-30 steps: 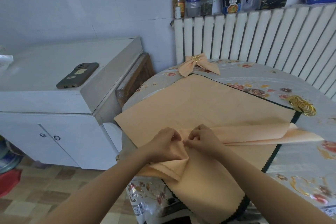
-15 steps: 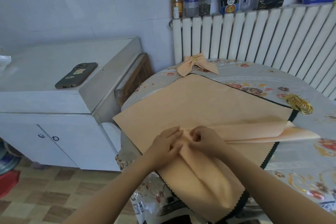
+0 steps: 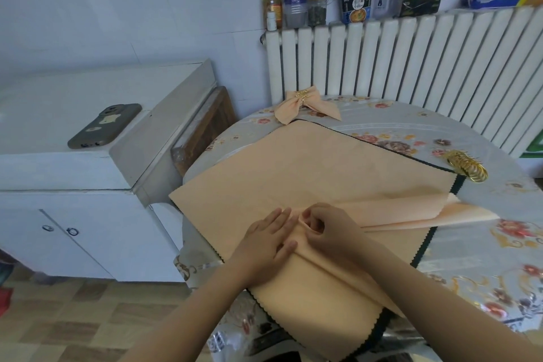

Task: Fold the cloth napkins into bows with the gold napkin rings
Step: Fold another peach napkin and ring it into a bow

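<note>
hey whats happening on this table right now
A person is folding a peach napkin on the table. The left hand presses flat on the cloth while the right hand pinches a fold at its middle. One finished bow lies at the far edge, and spare gold rings sit to the right.

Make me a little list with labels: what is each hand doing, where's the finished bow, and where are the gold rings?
left hand: lies flat with straight fingers, pressing the folded napkin
right hand: fingers curled, pinching the napkin's gathered middle
finished bow: at the table's far edge near the radiator, already in a gold ring
gold rings: a pile on the table, to the right, beyond the napkin stack
phone: on the white cabinet, left
</note>
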{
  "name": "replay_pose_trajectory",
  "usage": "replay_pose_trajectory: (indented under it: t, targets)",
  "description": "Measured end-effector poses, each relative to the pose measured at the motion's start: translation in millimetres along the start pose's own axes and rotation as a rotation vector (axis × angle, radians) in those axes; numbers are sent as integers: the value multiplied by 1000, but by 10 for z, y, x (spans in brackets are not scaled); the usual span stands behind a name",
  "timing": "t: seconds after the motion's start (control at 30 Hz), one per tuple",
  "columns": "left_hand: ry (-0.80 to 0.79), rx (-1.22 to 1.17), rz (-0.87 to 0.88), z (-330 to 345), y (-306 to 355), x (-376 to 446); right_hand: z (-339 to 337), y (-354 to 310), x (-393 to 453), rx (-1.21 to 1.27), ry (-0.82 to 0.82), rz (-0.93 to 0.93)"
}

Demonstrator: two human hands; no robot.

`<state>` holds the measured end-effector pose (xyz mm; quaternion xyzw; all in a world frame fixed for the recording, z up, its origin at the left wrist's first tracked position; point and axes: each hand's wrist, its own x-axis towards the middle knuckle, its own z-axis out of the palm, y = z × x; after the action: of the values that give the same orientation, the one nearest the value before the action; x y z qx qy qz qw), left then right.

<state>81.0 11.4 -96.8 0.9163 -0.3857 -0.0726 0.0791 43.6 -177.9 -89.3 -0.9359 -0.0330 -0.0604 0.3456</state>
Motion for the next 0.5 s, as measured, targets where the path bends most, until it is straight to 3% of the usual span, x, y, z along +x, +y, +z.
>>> replay_pose_trajectory:
  t: [0.1, 0.2, 0.5]
  targets:
    - [-17, 0, -10, -31, 26, 10, 25, -40, -88, -91, 32, -47]
    - [-30, -1, -14, -48, 47, 16, 85, 15, -207, -400, 229, 0]
    - [140, -89, 12, 47, 46, 151, 7, 85, -292, -253, 217, 23]
